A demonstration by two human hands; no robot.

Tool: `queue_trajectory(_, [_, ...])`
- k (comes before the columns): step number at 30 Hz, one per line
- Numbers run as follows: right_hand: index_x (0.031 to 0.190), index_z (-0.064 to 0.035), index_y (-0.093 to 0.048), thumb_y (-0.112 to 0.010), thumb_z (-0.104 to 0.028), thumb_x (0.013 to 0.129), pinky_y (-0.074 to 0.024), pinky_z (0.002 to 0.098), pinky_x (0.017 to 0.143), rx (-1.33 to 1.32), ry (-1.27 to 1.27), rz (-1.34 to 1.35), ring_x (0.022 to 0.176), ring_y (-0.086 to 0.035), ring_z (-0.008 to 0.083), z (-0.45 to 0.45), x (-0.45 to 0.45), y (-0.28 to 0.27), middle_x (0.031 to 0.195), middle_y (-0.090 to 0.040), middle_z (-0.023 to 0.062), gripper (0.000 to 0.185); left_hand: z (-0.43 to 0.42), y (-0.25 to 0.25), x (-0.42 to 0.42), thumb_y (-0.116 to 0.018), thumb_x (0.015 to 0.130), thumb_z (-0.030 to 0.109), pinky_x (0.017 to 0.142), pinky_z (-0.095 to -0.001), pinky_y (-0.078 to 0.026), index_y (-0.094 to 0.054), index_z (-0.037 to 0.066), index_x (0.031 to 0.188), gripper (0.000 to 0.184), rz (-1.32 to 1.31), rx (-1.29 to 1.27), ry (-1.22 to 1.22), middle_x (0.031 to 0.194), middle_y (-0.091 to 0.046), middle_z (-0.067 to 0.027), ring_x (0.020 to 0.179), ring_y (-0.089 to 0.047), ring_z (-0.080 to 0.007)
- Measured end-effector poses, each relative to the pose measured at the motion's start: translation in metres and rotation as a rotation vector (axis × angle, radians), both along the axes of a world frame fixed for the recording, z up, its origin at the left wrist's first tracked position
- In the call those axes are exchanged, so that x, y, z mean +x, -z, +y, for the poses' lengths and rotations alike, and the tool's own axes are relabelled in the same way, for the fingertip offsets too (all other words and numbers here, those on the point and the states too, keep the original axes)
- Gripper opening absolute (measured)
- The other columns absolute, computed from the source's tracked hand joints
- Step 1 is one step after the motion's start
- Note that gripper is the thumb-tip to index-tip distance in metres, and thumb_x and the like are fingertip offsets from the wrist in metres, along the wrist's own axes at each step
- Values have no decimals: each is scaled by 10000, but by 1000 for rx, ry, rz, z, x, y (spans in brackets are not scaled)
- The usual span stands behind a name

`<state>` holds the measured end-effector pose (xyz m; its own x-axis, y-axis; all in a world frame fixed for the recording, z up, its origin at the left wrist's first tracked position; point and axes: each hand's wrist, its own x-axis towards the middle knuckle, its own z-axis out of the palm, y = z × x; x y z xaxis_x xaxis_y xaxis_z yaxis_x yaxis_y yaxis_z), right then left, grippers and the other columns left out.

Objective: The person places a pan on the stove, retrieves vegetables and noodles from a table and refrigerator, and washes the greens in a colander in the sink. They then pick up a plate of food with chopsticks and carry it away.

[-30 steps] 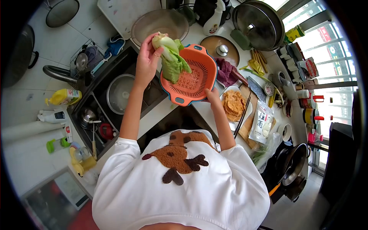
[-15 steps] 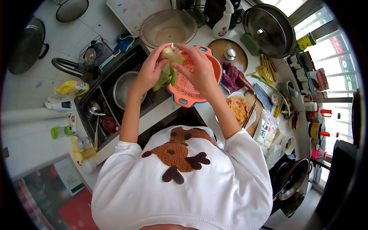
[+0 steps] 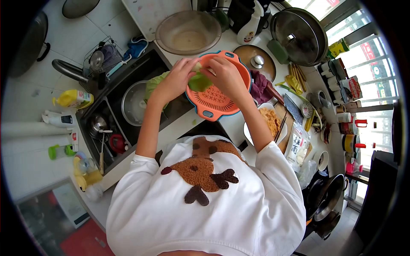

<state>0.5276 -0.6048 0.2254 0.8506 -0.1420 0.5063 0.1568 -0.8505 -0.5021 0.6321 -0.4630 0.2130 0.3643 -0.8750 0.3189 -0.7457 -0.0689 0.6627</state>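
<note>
My left hand (image 3: 176, 82) and my right hand (image 3: 225, 76) are close together above the orange colander (image 3: 218, 110). Both have their fingers closed on a leafy green vegetable (image 3: 200, 82), its pale stem end between the fingertips and a green leaf hanging over the colander. More pale green leaf (image 3: 154, 87) shows behind my left wrist, beside the metal bowl (image 3: 133, 104) in the sink. Whether that leaf joins the piece in my fingers is hidden. The colander has a blue rim and stands at the counter edge.
A translucent basin (image 3: 188, 32) and a pan lid (image 3: 257, 62) stand behind the colander. To the right are a white dish of orange-brown food (image 3: 270, 119) with chopsticks, a purple cloth (image 3: 259, 87) and a plastic packet (image 3: 297, 141). The faucet (image 3: 68, 70) rises at the left.
The vegetable has turned, so a leaf now hangs between my hands and more leaf shows left of my left wrist. Both hands have lowered slightly, my right hand moving a little right.
</note>
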Motion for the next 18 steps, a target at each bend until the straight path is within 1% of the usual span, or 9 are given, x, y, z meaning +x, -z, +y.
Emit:
queue_trajectory(4, [765,-7,-558,-600,-109,722,-438,321,603,-101,101,-92,671,-541,250,-13,0,17,751,-552,97,119,-2,4,5,-441,807,7,846,-334,-365,-392,67,1185,386,-123,85,14,1068,-439,-135,990,-439,-295])
queue_trajectory(6, [793,7,-564,-594,-109,727,-440,314,607,118,243,132,648,-547,244,-32,-9,16,725,-554,107,137,4,8,17,-438,813,17,846,-329,-364,-394,64,1183,375,-93,96,14,1065,-442,-136,993,-437,-296])
queue_trajectory(7, [823,13,-573,-593,-115,733,-442,304,611,188,193,229,629,-551,232,-40,-12,18,721,-565,120,158,5,9,22,-435,820,26,847,-324,-363,-396,61,1180,364,-68,102,10,1062,-446,-137,997,-435,-297])
queue_trajectory(10, [800,-6,-567,-573,-123,726,-438,350,609,294,156,251,662,-560,278,-55,-11,40,755,-572,137,138,5,2,24,-425,834,53,860,-304,-353,-382,60,1203,372,74,101,36,1083,-453,-145,1002,-444,-285])
queue_trajectory(12, [825,-8,-567,-577,-109,716,-436,338,617,293,179,218,687,-561,278,-61,-11,54,801,-573,148,149,3,-5,19,-416,840,69,870,-294,-347,-365,50,1220,384,157,83,54,1107,-456,-137,1018,-448,-260])
queue_trajectory(14, [871,-2,-568,-588,-99,699,-444,325,638,43,374,248,721,-563,280,-63,-13,66,849,-579,145,199,2,-2,18,-408,846,85,880,-283,-341,-349,40,1236,398,232,70,66,1131,-459,-129,1033,-452,-235])
queue_trajectory(15, [871,-2,-568,-588,-99,699,-444,325,638,46,373,249,721,-563,280,-59,-11,63,849,-579,145,199,1,2,19,-390,848,100,890,-281,-334,-338,26,1245,407,294,-11,93,1135,-466,-121,1039,-453,-210])
queue_trajectory(17, [911,9,-566,-608,-92,704,-455,314,665,2,233,-105,772,-576,257,-45,-8,57,869,-588,123,235,-1,12,20,-372,850,115,901,-279,-328,-327,12,1253,419,355,-89,120,1138,-474,-113,1044,-454,-185])
queue_trajectory(18, [911,9,-566,-608,-92,704,-455,314,665,4,238,-105,772,-576,257,-33,-6,51,869,-588,123,235,-2,17,21,-360,849,123,894,-273,-335,-326,2,1253,423,500,-99,161,1108,-489,-103,1027,-461,-169])
